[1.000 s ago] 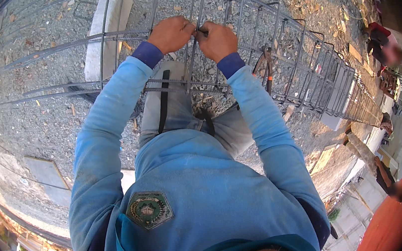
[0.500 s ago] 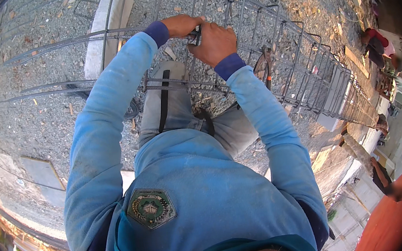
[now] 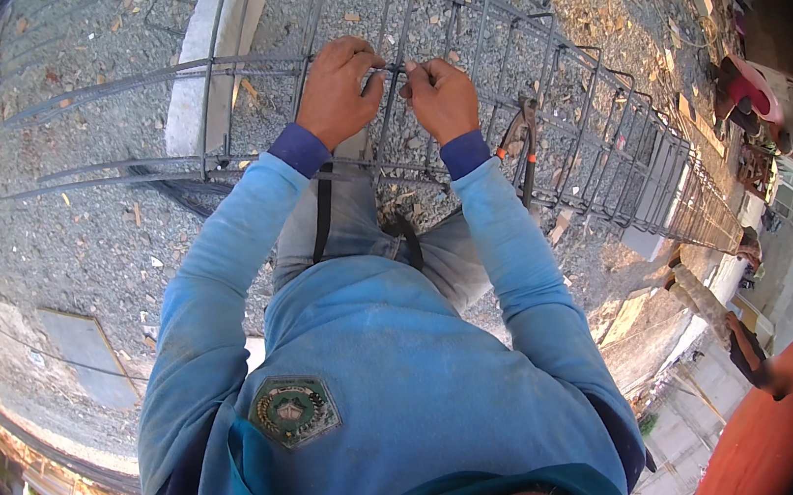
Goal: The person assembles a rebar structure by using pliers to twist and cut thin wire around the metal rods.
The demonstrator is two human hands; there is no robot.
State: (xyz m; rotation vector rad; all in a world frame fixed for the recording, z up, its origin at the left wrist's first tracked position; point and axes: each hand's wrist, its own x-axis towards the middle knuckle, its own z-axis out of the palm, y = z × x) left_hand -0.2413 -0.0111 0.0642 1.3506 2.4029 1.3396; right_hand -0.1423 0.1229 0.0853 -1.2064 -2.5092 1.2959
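A long cage of steel reinforcing bars (image 3: 268, 69) runs across in front of me, with stirrups crossing its long bars. At one crossing of bar and stirrup, my left hand (image 3: 334, 89) comes from the left with thumb and fingertips drawn together. Just right of the same crossing, my right hand (image 3: 444, 101) pinches with thumb and forefinger. Whatever lies between the fingertips is too small to make out; both hands touch or nearly touch the bar. Right of my right wrist, a pair of pincers (image 3: 527, 147) with orange-marked handles rests on the cage.
Pale concrete blocks (image 3: 208, 63) lie beneath the bars on the gravel ground (image 3: 120, 128). Towards the right, the cage continues near a grey block (image 3: 646, 242). Two other people, one in red (image 3: 752, 95) and one in dark clothing (image 3: 744, 350), are at the far right.
My hands were together at the crossing and are now slightly apart. The left has drawn back nearer to me, its wrist lower. Bundled dark wire beneath the bars on the left shows more.
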